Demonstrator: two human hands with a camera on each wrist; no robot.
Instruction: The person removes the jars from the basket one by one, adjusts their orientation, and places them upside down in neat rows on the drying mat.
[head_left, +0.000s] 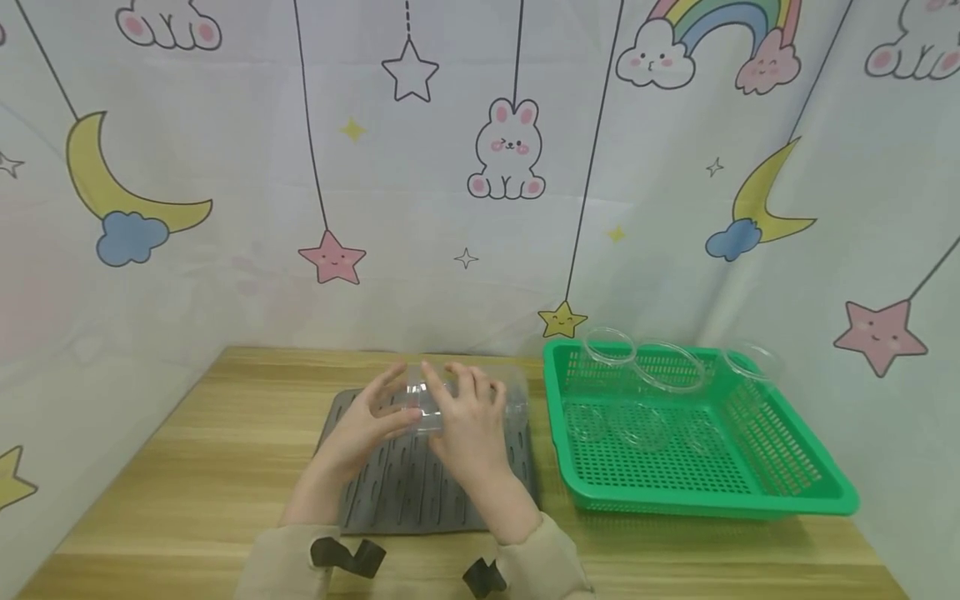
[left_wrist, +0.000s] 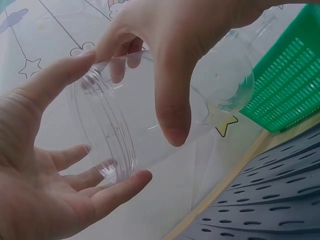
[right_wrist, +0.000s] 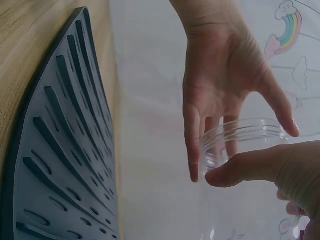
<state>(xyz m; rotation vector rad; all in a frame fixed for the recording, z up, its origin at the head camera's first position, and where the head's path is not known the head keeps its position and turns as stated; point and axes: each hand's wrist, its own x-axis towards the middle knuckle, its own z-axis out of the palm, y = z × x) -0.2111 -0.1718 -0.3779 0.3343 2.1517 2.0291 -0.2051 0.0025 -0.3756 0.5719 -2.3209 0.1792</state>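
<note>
A clear plastic jar [head_left: 517, 396] with a threaded mouth [left_wrist: 117, 132] lies sideways in the air above a grey slotted mat [head_left: 405, 500]. My right hand [head_left: 472, 425] grips the jar's body, its thumb across the near side. At the mouth end is my left hand [head_left: 360, 425], thumb at one side of the rim and fingertips at the other. The right wrist view shows the left hand [right_wrist: 215, 75] spread around the threaded rim [right_wrist: 245, 127], its palm facing the opening. Part of the jar is hidden behind the right hand.
To the right on the wooden table [head_left: 187, 467] stands a green plastic basket [head_left: 720, 504]. Several clear jars stand inside it, among them a wide-rimmed jar [head_left: 671, 390]. A printed curtain [head_left: 420, 192] hangs behind the table's back edge.
</note>
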